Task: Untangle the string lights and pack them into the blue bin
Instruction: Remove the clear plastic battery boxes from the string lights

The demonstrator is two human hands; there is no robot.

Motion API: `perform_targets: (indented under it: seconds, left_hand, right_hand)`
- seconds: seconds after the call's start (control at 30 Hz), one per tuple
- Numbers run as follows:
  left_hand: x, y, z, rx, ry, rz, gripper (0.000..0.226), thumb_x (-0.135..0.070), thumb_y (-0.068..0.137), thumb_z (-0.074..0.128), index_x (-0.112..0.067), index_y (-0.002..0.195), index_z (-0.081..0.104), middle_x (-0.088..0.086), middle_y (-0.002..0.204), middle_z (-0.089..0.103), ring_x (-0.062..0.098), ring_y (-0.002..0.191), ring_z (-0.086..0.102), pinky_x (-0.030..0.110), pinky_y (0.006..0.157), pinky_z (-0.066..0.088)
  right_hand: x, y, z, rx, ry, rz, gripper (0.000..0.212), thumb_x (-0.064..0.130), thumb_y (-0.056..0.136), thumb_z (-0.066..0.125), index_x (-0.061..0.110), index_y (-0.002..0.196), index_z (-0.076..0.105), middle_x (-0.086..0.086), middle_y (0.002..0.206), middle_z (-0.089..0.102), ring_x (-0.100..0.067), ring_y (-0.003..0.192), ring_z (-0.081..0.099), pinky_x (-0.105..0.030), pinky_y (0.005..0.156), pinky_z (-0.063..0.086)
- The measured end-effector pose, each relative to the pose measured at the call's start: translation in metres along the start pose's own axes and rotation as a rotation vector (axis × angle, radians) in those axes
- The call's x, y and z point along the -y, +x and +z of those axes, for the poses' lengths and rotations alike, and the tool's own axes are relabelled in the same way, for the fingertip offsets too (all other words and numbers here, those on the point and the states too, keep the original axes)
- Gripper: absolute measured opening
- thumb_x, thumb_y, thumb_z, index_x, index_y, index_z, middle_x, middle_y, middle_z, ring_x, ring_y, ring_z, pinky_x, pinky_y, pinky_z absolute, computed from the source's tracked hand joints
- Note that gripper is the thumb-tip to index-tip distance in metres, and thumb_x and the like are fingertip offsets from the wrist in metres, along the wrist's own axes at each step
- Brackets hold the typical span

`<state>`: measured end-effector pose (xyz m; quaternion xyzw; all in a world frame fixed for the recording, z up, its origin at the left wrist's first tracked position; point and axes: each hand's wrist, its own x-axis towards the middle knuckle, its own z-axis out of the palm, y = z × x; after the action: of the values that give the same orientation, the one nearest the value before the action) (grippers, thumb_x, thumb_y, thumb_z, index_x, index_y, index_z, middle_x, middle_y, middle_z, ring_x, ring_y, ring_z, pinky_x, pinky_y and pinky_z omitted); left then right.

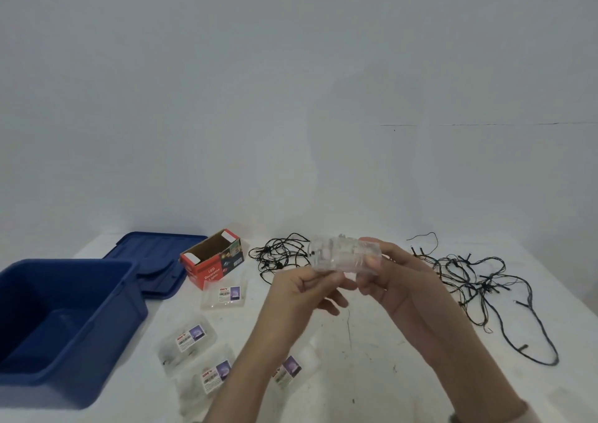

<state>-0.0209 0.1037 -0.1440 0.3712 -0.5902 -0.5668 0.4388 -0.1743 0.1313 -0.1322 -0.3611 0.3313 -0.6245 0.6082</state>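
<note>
I hold a small clear plastic case (344, 257) up over the white counter (372, 358), gripped at both ends. My left hand (302, 288) pinches its left end with the fingers curled in, and my right hand (393, 275) closes round its right end, thumb on top. The case is blurred, so I cannot tell what is inside it.

Behind the case, at the back of the counter, lies a small tangle of dark string lights (280, 256). A larger tangle of dark string lights (479, 280) sprawls to the right, with loose ends trailing toward me.

On the left edge of the counter stands the open blue plastic bin (64, 328), with nothing visible inside. Its blue lid (152, 257) lies flat just behind it. Beside the lid sits an open red cardboard box printed "LED Decorative Lights" (212, 260).

Four clear plastic packets with white labels lie between the bin and my arms: one (225, 296) just in front of the red box, two more (189, 341) (210, 377) nearer me, and a fourth (291, 369) partly hidden by my left forearm.
</note>
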Motion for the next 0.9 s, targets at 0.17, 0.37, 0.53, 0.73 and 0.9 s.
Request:
perform_targets:
  seconds: [0.17, 0.37, 0.53, 0.73, 0.9]
  left_hand:
    - [0.000, -0.009, 0.006, -0.066, 0.280, 0.042, 0.022, -0.001, 0.088, 0.058, -0.014, 0.098, 0.073, -0.007, 0.063, 0.070, 0.006, 0.054, 0.062, 0.019, 0.058, 0.053]
    - [-0.005, -0.016, 0.002, -0.171, 1.064, 0.444, 0.024, -0.027, 0.083, 0.048, -0.019, 0.073, 0.068, -0.008, 0.062, 0.063, 0.012, 0.058, 0.057, 0.033, 0.053, 0.052]
    - [-0.014, -0.007, -0.005, -0.173, 1.171, 0.630, 0.026, -0.026, 0.084, 0.044, -0.016, 0.073, 0.066, -0.006, 0.070, 0.058, 0.013, 0.068, 0.053, 0.031, 0.046, 0.048]
    - [-0.013, 0.004, -0.010, -0.189, 0.959, 0.507, 0.020, -0.029, 0.086, 0.054, -0.019, 0.080, 0.069, -0.012, 0.075, 0.060, 0.003, 0.078, 0.047, 0.011, 0.071, 0.037]
    - [-0.011, 0.001, -0.010, -0.038, 0.451, 0.041, 0.003, -0.021, 0.088, 0.062, -0.021, 0.085, 0.061, -0.009, 0.086, 0.070, 0.006, 0.074, 0.060, 0.019, 0.065, 0.047]
  right_hand:
    - [-0.005, 0.001, 0.000, -0.144, -0.094, -0.143, 0.028, 0.003, 0.071, 0.062, 0.003, 0.099, 0.064, -0.012, 0.063, 0.062, -0.018, 0.056, 0.059, -0.022, 0.056, 0.051]
    - [-0.008, 0.002, 0.001, -0.247, -0.383, -0.278, 0.022, -0.002, 0.082, 0.063, 0.011, 0.099, 0.066, -0.008, 0.061, 0.062, -0.016, 0.057, 0.059, -0.021, 0.059, 0.051]
    - [-0.001, -0.001, 0.003, -0.161, -0.555, -0.243, 0.024, -0.005, 0.082, 0.063, 0.012, 0.097, 0.068, -0.010, 0.062, 0.057, -0.008, 0.048, 0.053, -0.012, 0.050, 0.042]
    - [0.001, -0.002, -0.006, 0.009, -0.562, -0.159, 0.031, -0.007, 0.080, 0.064, 0.019, 0.094, 0.074, 0.000, 0.062, 0.055, -0.016, 0.058, 0.057, -0.020, 0.056, 0.046]
    - [-0.006, -0.003, -0.015, 0.095, -0.507, -0.131, 0.029, -0.003, 0.077, 0.068, 0.021, 0.094, 0.073, -0.013, 0.076, 0.058, -0.019, 0.063, 0.059, -0.024, 0.063, 0.049]
